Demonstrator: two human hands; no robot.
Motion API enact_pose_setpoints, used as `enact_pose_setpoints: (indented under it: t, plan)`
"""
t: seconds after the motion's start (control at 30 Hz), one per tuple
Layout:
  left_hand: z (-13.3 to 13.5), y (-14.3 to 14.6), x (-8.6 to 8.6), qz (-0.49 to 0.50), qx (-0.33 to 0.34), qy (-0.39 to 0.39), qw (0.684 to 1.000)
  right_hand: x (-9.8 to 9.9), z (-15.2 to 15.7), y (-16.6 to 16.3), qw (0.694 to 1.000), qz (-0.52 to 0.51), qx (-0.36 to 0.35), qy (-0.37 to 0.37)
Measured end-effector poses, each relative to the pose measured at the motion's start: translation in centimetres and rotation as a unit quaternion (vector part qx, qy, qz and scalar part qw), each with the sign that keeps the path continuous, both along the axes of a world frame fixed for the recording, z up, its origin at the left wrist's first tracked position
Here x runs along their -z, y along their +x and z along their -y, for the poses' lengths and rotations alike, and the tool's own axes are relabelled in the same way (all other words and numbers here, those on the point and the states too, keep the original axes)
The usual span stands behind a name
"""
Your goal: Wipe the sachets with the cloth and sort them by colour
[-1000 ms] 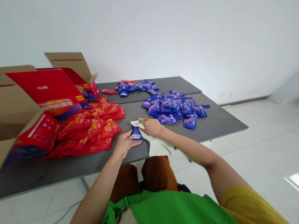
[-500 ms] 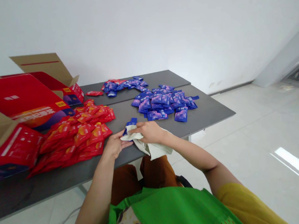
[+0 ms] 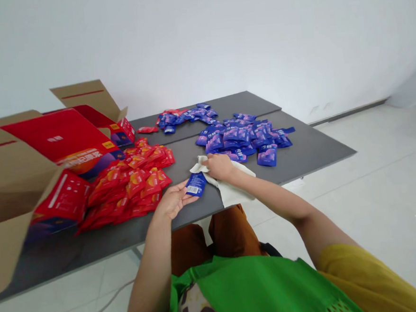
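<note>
Between the thumb and fingers of my left hand (image 3: 173,199) is a blue pouch (image 3: 196,184), held low over the table's front edge with its barcode label facing up. My right hand (image 3: 220,167) is closed on a white cloth (image 3: 237,192), which covers the pouch's upper end and trails down over the table edge. To the left of my left hand lies a heap of red pouches (image 3: 135,185). Beyond my right hand is a pile of blue and purple pouches (image 3: 242,137).
Two open red cartons (image 3: 64,142) (image 3: 120,130) stand at the left, flaps up. A smaller mixed group of blue and red pouches (image 3: 187,115) lies at the back of the grey table (image 3: 310,151). A white wall (image 3: 199,37) rises behind it.
The cloth, which lay across the pouch, has slid toward its upper end with my right hand, uncovering the barcode side. The camera view has turned left.
</note>
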State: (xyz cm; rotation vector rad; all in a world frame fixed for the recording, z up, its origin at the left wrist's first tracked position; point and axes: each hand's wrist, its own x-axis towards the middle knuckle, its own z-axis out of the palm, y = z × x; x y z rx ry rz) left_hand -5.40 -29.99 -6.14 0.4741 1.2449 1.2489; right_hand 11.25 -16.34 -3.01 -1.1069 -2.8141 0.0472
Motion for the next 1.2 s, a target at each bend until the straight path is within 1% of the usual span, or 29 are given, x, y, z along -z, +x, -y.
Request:
enact_pose_setpoints:
  t: [0.07, 0.1, 0.17, 0.23, 0.27, 0.3, 0.37, 0.4, 0.5, 0.57, 0.6, 0.63, 0.67, 0.7, 0.8, 0.83, 0.87, 0.9, 0.93, 0.97, 1.07, 1.13, 1.2]
  plan:
    - [-0.1, -0.4, 0.0, 0.016, -0.011, -0.002, 1.000, -0.7, 0.9, 1.3, 0.999, -0.037, -0.026, -0.016]
    - [-0.1, -0.6, 0.1, 0.021, -0.014, -0.005, 1.000, -0.9, 1.6, 1.7, 0.996, -0.057, -0.057, -0.030]
    - [-0.2, -0.8, 0.3, 0.023, -0.015, -0.008, 1.000, -1.2, 3.1, 2.1, 0.984, -0.082, -0.151, -0.054]
    - [-0.3, -0.7, 0.6, 0.016, -0.012, -0.003, 1.000, -0.8, 4.4, 1.7, 0.967, -0.078, -0.234, -0.065]
    - [-0.3, -0.6, 0.7, 0.009, -0.009, 0.003, 1.000, -0.5, 4.9, 1.3, 0.962, -0.070, -0.257, -0.064]
    - [-0.4, -0.4, 0.8, 0.002, -0.005, 0.008, 1.000, 0.0, 5.1, 0.8, 0.961, -0.061, -0.264, -0.060]
    - [-0.4, -0.2, 1.0, -0.016, -0.003, 0.021, 1.000, 0.8, 4.9, -0.2, 0.968, -0.053, -0.242, -0.049]
    - [-0.3, -0.1, 1.0, -0.023, 0.000, 0.025, 0.999, 1.2, 4.4, -0.6, 0.975, -0.050, -0.214, -0.044]
    - [-0.3, 0.0, 1.1, -0.034, 0.009, 0.025, 0.999, 1.3, 1.9, -1.1, 0.996, -0.025, -0.075, -0.029]
    - [-0.3, 0.1, 1.0, -0.029, -0.001, 0.016, 0.999, 0.9, 0.5, -0.8, 1.000, -0.009, -0.002, -0.023]
    - [-0.4, 0.1, 0.9, -0.025, -0.017, 0.010, 1.000, 0.6, 0.1, -0.5, 1.000, -0.010, 0.011, -0.020]
    - [-0.5, 0.2, 0.8, -0.020, -0.035, 0.004, 0.999, 0.4, 0.0, -0.1, 1.000, -0.017, 0.006, -0.017]
    - [-0.6, 0.3, 0.7, -0.016, -0.052, -0.002, 0.999, 0.3, 0.3, 0.2, 0.999, -0.029, -0.017, -0.015]
    - [-0.7, 0.4, 0.6, -0.013, -0.066, -0.006, 0.998, 0.3, 0.8, 0.5, 0.997, -0.042, -0.055, -0.014]
    - [-0.9, 0.7, 0.5, -0.015, -0.087, 0.001, 0.996, 0.8, 3.1, 0.7, 0.975, -0.056, -0.212, -0.025]
    - [-0.9, 0.7, 0.5, -0.015, -0.087, 0.011, 0.996, 1.1, 3.8, 0.5, 0.966, -0.052, -0.252, -0.029]
    - [-0.9, 0.8, 0.5, -0.013, -0.085, 0.022, 0.996, 1.4, 4.3, 0.3, 0.960, -0.047, -0.274, -0.030]
    - [-0.8, 0.8, 0.6, -0.009, -0.084, 0.032, 0.996, 1.7, 4.6, 0.0, 0.960, -0.043, -0.276, -0.029]
    - [-0.8, 0.9, 0.6, -0.004, -0.086, 0.039, 0.996, 1.9, 4.5, -0.3, 0.964, -0.041, -0.261, -0.025]
    - [-0.7, 1.1, 0.7, 0.000, -0.096, 0.040, 0.995, 2.0, 4.2, -0.5, 0.972, -0.039, -0.231, -0.020]
    - [-0.6, 1.8, 0.7, -0.006, -0.149, 0.027, 0.988, 1.7, 2.6, -0.9, 0.996, -0.015, -0.092, -0.005]
    - [-0.6, 2.2, 0.6, -0.026, -0.180, 0.020, 0.983, 1.4, 1.8, -0.6, 1.000, 0.007, -0.011, 0.006]
    - [-0.9, 2.1, 0.3, -0.041, -0.184, 0.013, 0.982, 1.2, 2.1, 0.0, 0.999, 0.018, 0.032, 0.018]
